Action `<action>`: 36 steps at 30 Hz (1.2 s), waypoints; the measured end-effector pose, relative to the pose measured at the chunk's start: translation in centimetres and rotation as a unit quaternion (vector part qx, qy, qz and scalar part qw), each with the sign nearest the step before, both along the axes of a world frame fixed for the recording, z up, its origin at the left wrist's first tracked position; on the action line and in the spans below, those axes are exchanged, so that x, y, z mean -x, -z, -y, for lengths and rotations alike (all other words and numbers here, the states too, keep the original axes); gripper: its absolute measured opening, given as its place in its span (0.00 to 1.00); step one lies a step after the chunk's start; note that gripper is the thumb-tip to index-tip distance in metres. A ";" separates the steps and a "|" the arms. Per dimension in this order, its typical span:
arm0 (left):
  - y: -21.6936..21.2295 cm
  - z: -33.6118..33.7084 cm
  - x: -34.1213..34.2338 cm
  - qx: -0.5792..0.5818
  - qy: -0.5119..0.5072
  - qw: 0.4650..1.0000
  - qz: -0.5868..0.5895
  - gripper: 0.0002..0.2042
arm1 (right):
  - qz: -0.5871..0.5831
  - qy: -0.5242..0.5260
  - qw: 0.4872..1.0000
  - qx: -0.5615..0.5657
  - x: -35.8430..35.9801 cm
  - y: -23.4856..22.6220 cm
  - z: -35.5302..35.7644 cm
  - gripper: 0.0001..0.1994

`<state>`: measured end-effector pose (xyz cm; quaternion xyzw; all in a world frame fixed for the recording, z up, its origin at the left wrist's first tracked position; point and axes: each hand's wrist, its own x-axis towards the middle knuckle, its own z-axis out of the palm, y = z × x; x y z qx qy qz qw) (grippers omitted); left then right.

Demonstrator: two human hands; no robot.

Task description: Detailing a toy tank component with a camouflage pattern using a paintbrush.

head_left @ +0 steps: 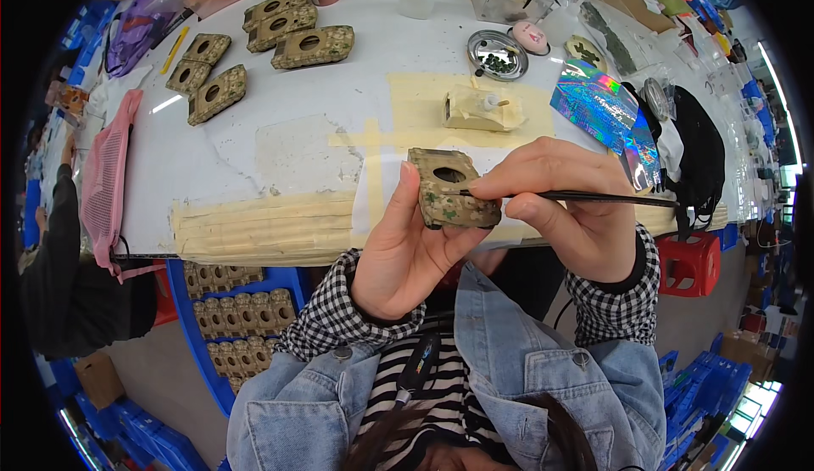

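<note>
While the left hand (403,255) grips a camouflage-patterned model hull (437,204) above the taped front edge of the white table (314,153) — thumb up along its left side, fingers curled beneath — the right hand (589,229) pinches a thin black tool (610,196) whose tip meets the hull just below its round opening, though whether it touches cannot be told. Beyond them sits a tape-wrapped model part (471,111), with a metal dish (480,45) of dark green bits farther back and six similar hulls (337,44) toward the upper left.
</note>
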<state>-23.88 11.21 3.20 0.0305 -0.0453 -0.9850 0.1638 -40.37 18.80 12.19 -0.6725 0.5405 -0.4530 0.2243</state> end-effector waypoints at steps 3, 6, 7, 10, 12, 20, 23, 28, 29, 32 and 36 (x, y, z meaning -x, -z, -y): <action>0.0 0.0 0.0 -0.002 0.001 1.000 0.001 0.27 | -0.001 0.000 1.000 -0.002 0.0 0.0 0.0 0.07; 0.0 0.0 0.0 -0.005 0.002 1.000 -0.003 0.27 | 0.000 -0.001 1.000 -0.002 0.1 0.1 0.0 0.07; 0.0 0.0 0.0 -0.005 0.003 1.000 -0.004 0.27 | 0.002 0.000 1.000 -0.001 0.1 0.1 0.0 0.07; 0.1 0.1 0.0 -0.007 0.006 1.000 -0.002 0.27 | 0.008 -0.001 1.000 0.003 0.1 0.1 0.0 0.07; 0.1 0.1 0.1 -0.010 0.005 1.000 -0.005 0.27 | 0.013 -0.003 1.000 0.003 0.2 0.1 0.0 0.07; 0.1 0.1 0.1 -0.013 0.002 1.000 -0.005 0.27 | 0.020 -0.006 1.000 0.001 0.2 0.2 0.0 0.06; 0.1 0.1 0.1 -0.014 0.003 1.000 -0.006 0.27 | 0.014 -0.004 1.000 0.003 0.2 0.2 0.1 0.06; 0.2 0.2 0.1 -0.010 0.004 1.000 -0.011 0.27 | 0.011 -0.004 1.000 0.007 0.2 0.3 0.2 0.06; 0.2 0.2 0.1 -0.014 0.004 1.000 -0.009 0.27 | 0.010 -0.003 1.000 0.007 0.2 0.2 0.2 0.06; 0.1 0.1 0.2 -0.020 0.002 1.000 -0.007 0.28 | 0.006 -0.003 1.000 0.008 0.3 0.3 0.2 0.06; 0.0 0.2 0.2 -0.020 0.004 1.000 -0.006 0.28 | 0.004 -0.002 1.000 0.011 0.3 0.4 0.2 0.06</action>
